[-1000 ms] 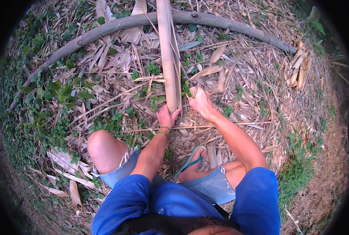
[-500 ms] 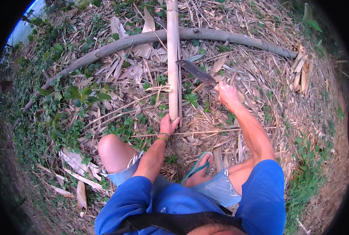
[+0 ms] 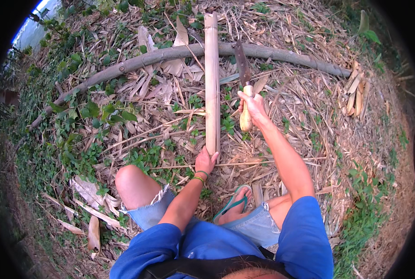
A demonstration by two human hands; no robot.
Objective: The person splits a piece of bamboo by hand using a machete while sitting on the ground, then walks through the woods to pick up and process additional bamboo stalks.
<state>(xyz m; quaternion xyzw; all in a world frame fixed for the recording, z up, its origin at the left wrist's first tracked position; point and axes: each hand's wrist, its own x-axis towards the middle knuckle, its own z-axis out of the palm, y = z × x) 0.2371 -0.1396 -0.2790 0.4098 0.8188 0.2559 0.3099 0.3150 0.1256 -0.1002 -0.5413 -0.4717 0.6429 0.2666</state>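
My left hand (image 3: 206,161) is closed around the near end of a pale split bamboo pole (image 3: 211,93). The pole points away from me, and its far part crosses over a grey branch (image 3: 170,54) on the ground. A long thin split edge runs along the pole's right side. To the right of the pole, my right hand (image 3: 254,106) grips the light wooden handle of a machete (image 3: 243,65). The dark blade points away from me, apart from the pole, its tip over the branch.
Dry leaves and bamboo litter cover the ground, with green plants (image 3: 100,111) at the left. A thin stick (image 3: 244,163) lies crosswise near my left hand. My sandalled foot (image 3: 235,202) and bare knee (image 3: 135,181) are close by. A bunch of dry husks (image 3: 356,93) lies at the right.
The machete has swung from pointing left at the pole to pointing away from me, leaving the pole. My left hand and the pole have shifted slightly nearer and to the right.
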